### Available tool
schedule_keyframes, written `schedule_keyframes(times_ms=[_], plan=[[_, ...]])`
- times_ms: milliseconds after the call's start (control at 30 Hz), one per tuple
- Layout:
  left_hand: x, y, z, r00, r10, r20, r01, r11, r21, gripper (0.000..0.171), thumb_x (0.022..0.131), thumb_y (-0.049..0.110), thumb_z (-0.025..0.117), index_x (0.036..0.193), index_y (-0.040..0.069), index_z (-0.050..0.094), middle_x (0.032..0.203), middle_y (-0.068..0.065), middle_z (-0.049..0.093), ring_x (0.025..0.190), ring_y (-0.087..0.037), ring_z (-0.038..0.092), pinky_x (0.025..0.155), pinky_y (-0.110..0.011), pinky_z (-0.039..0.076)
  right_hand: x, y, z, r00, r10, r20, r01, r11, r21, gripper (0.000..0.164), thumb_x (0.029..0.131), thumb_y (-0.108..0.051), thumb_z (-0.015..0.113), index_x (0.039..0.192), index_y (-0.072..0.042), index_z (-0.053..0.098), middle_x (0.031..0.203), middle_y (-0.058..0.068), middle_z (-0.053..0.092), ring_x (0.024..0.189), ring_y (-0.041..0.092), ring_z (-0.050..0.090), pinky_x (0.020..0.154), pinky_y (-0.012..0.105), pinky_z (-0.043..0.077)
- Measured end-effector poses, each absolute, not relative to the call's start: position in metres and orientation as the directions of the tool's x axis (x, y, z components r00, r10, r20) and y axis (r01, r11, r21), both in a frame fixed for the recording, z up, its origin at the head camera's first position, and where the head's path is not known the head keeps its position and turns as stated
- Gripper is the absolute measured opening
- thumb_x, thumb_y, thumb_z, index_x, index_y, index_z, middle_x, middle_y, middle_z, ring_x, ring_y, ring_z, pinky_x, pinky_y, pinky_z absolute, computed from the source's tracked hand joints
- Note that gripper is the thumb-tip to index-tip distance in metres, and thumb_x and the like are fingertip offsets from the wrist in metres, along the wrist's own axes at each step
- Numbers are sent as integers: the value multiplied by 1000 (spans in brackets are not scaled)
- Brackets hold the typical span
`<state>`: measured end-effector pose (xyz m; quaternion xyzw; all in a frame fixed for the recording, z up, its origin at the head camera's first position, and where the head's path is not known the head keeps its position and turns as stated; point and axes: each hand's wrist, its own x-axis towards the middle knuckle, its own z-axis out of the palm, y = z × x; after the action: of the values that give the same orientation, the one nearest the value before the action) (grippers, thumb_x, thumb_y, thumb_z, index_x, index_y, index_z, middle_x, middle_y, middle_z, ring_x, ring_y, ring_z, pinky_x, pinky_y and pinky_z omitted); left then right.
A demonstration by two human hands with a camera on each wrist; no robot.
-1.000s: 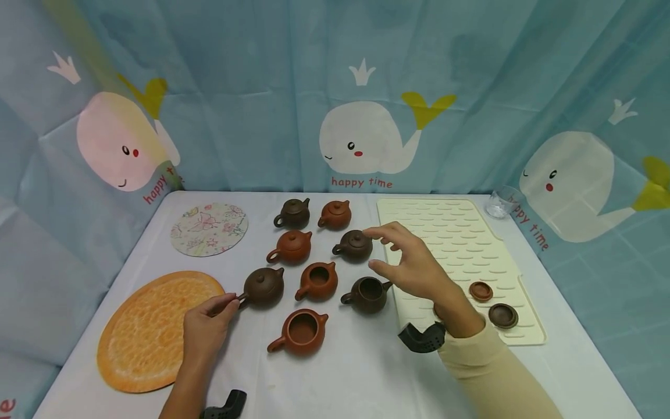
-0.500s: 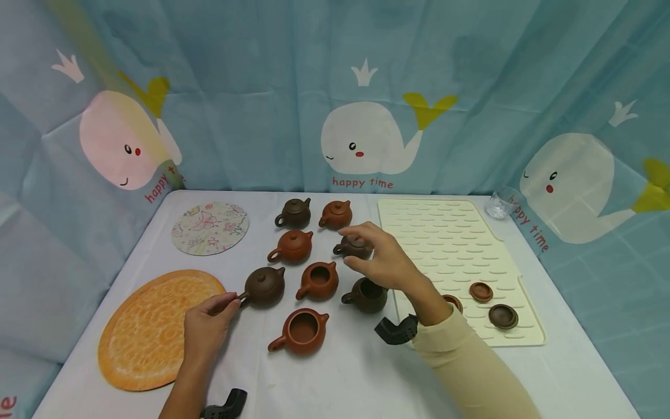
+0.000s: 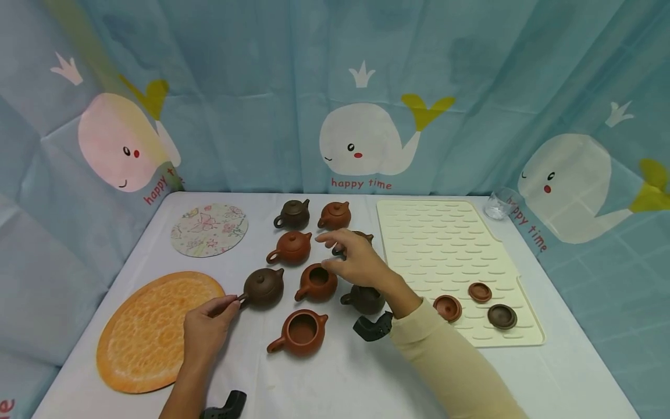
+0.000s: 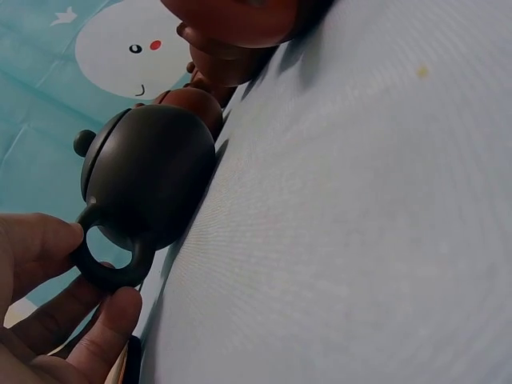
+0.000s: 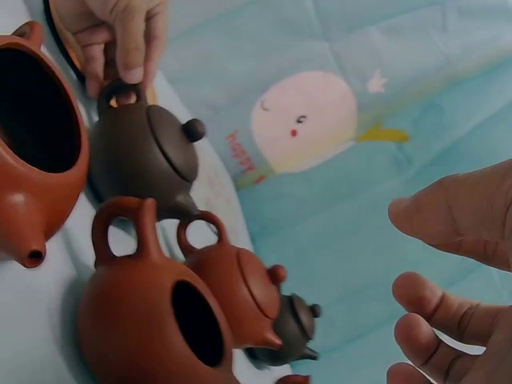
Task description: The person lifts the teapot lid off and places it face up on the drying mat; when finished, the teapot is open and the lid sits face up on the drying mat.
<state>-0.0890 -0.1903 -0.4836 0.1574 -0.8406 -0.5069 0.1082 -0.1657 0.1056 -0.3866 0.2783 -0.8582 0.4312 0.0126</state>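
My left hand (image 3: 206, 326) pinches the loop handle (image 4: 112, 276) of a dark brown lidded teapot (image 3: 263, 289), thumb on one side and fingers on the other. The pot stands on the white cloth. My right hand (image 3: 356, 262) hangs over the middle of the pots with thumb and fingers spread and nothing between them. Beneath its thumb is a reddish teapot (image 3: 327, 289) without a lid. Its wrist and fingers partly cover a lidless dark teapot (image 3: 363, 301) and a lidded dark teapot (image 3: 362, 235). Another lidless reddish teapot (image 3: 315, 343) stands nearest the front.
Farther back stand several lidded teapots, among them a reddish one (image 3: 293, 248). A cream mat (image 3: 439, 233) on the right bears three lids, including a dark lid (image 3: 502, 316). A glass cup (image 3: 499, 203) stands behind it. Left lie a bread-patterned mat (image 3: 157, 331) and a floral mat (image 3: 209, 230).
The right hand has moved left from beside the lidded dark teapot to above the lidless reddish one, uncovering a reddish lid on the mat. The left hand has stayed on the handle.
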Motion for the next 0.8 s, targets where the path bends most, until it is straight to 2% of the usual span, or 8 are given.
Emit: schedule_keyframes(times_ms=[200, 500, 800], plan=[[-89, -191, -484, -928, -372, 21, -155, 436, 887, 23, 90, 18, 71, 106, 1, 73, 103, -14, 69, 89, -16, 60, 68, -8, 42, -171, 89, -397, -827, -517, 219, -493, 482, -724, 42, 85, -8, 73, 125, -11, 62, 111, 4, 61, 96, 19, 55, 80, 36, 48], [-90, -190, -484, -924, -382, 13, -162, 421, 892, 22, 90, 18, 71, 105, 1, 74, 102, -14, 69, 85, -11, 59, 67, -9, 43, -178, 60, -407, -782, -608, 137, -505, 490, -711, 41, 87, -10, 71, 126, -7, 61, 115, 8, 61, 102, 28, 56, 83, 32, 45], [-89, -191, -485, -925, -381, 1, -174, 424, 889, 25, 90, 21, 71, 106, 2, 74, 102, -13, 69, 87, -13, 59, 67, -9, 43, -180, 40, -411, -783, -620, 56, -449, 500, -740, 41, 87, -12, 71, 127, -11, 62, 119, 3, 61, 105, 15, 56, 86, 27, 44]])
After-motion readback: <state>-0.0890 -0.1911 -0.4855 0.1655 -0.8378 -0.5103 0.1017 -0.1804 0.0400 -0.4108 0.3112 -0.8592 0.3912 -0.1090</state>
